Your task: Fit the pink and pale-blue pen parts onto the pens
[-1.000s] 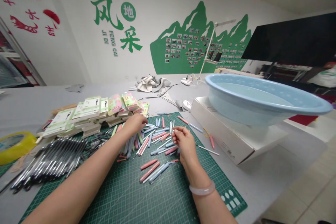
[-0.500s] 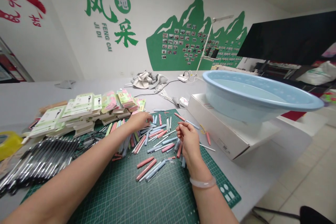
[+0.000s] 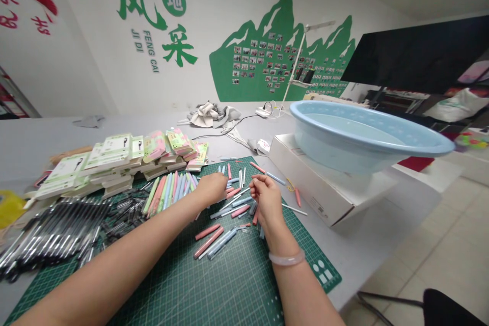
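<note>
My left hand (image 3: 214, 188) reaches over loose pen parts in the middle of the green cutting mat (image 3: 168, 285). Its fingers curl down at the pile, and whatever they grip is hidden. Close by on the right, my right hand (image 3: 265, 196) is raised with thumb and fingers pinched together; anything between them is too small to make out. Pink barrels (image 3: 208, 243), blue barrels (image 3: 222, 244) and thin white sticks (image 3: 294, 209) lie scattered around both hands. Under my left forearm, a row of pastel pens (image 3: 168, 191) lies side by side.
Stacked boxes (image 3: 110, 155) stand at the back left, with many black pens (image 3: 53, 234) in front of them. On the right, a blue basin (image 3: 362, 147) rests on a white carton (image 3: 305, 183). Crumpled cloth (image 3: 210, 113) and a cable lie at the back.
My left hand has moved slightly right, closer to my right hand, uncovering more of the pastel pens. My right hand keeps its pinch. The whole view has shifted a little.
</note>
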`<action>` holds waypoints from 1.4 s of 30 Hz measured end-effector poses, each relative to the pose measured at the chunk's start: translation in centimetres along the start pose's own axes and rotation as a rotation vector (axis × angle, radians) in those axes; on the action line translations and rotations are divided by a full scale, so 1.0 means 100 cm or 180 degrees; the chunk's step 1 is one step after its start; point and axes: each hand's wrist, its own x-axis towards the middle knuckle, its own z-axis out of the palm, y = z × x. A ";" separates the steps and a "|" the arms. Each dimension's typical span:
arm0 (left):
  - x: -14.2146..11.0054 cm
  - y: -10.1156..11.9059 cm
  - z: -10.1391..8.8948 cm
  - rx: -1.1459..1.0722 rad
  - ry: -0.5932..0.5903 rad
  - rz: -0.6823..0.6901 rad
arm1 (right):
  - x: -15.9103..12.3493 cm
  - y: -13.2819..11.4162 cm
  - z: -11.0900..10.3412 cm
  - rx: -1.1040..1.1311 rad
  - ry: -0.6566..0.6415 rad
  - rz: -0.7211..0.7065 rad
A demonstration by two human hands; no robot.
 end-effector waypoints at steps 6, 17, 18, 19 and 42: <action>-0.012 0.007 -0.032 -0.2147 -0.0145 -0.0140 | -0.011 0.000 0.010 -0.0301 -0.0722 0.0165; -0.048 0.003 -0.053 -0.2832 -0.0075 -0.0238 | -0.027 -0.004 0.022 0.0416 -0.1005 0.0222; -0.051 -0.002 -0.053 -0.2709 -0.0038 -0.0277 | -0.026 -0.004 0.021 0.0434 -0.0951 0.0249; -0.054 -0.008 -0.052 -0.2564 -0.0015 -0.0303 | -0.025 -0.005 0.020 0.0454 -0.0896 0.0275; -0.053 0.073 0.011 -0.0393 -0.0448 0.0740 | 0.000 -0.015 -0.003 0.0573 0.0461 -0.0261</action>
